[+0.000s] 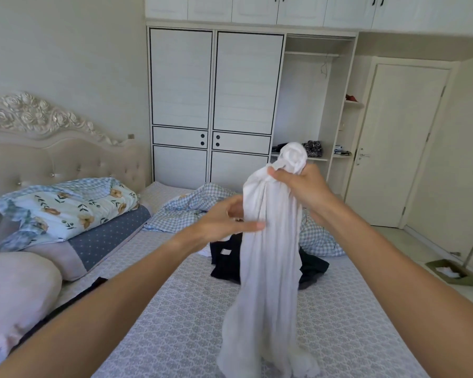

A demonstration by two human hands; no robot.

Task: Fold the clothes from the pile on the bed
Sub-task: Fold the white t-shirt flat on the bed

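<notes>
Right hand [301,186] grips the white garment [268,255] (hanging below); left hand [224,222] pinches its side.

dark clothes [227,264]: half behind white garment [268,255] | garment hem: blurred (cut off below)
</notes>
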